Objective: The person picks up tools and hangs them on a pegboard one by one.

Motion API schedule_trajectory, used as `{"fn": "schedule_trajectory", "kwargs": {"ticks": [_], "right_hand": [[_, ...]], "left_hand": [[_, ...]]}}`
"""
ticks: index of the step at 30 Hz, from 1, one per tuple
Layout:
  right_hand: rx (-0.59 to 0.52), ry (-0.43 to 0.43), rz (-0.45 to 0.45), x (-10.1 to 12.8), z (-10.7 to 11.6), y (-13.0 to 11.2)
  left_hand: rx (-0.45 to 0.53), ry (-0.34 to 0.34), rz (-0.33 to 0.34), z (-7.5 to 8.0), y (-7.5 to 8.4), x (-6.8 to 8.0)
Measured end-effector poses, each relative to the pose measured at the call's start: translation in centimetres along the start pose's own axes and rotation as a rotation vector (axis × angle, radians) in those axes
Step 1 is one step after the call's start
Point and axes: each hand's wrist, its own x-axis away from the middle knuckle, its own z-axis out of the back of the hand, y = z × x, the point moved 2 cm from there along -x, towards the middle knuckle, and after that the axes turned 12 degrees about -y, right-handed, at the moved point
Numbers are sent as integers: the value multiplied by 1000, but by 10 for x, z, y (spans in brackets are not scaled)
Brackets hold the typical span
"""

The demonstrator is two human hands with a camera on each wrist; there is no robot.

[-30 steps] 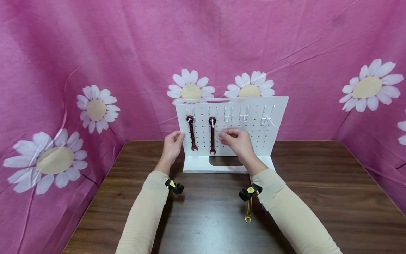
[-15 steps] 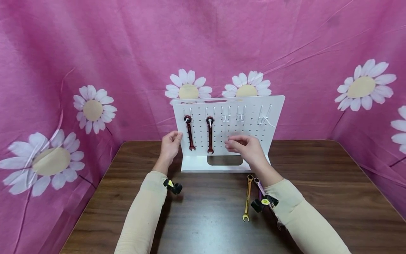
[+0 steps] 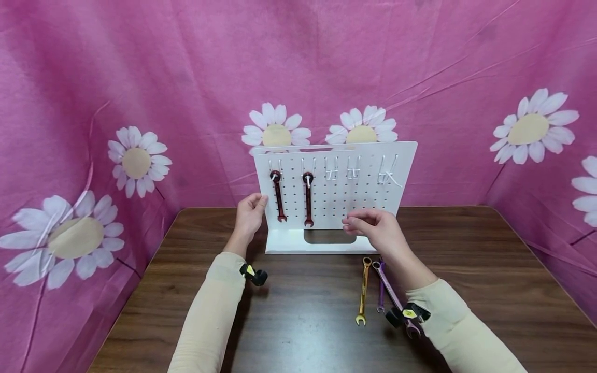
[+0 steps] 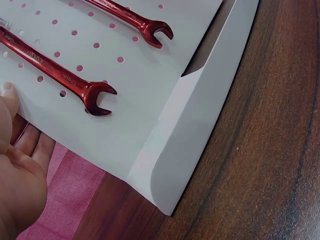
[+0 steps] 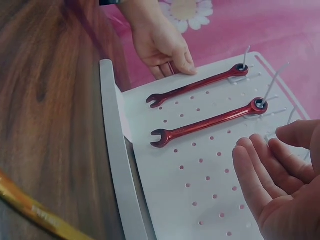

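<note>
A white pegboard point(image 3: 373, 199) stands upright on the wooden table point(image 3: 303, 331). Two red wrenches point(image 3: 278, 197) point(image 3: 308, 199) hang side by side from hooks on its left part. My left hand point(image 3: 249, 215) grips the board's left edge, thumb on the front and fingers behind, beside the outer red wrench point(image 4: 60, 75). My right hand point(image 3: 373, 228) hovers empty just in front of the board's lower middle. In the right wrist view its fingers point(image 5: 260, 170) are relaxed, palm toward the board point(image 5: 200, 200), to the right of the inner red wrench point(image 5: 205, 125).
A gold wrench point(image 3: 363, 290) and two purple wrenches point(image 3: 394, 298) lie on the table under my right forearm. Empty white hooks point(image 3: 353, 168) line the board's upper right. Pink daisy-print cloth point(image 3: 140, 103) hangs behind and at both sides.
My right hand has drawn back from the board, moving down and to the right. The purple wrenches beneath that arm have come into sight. My left hand has not moved.
</note>
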Motion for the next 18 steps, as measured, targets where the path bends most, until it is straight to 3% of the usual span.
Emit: {"fn": "schedule_trajectory", "kwargs": {"ticks": [7, 18], "right_hand": [[16, 6, 4, 13, 5, 2], [-24, 27, 94, 31, 14, 10]], "left_hand": [[-2, -1, 1, 0, -1, 1], [-8, -2, 9, 0, -2, 0]]}}
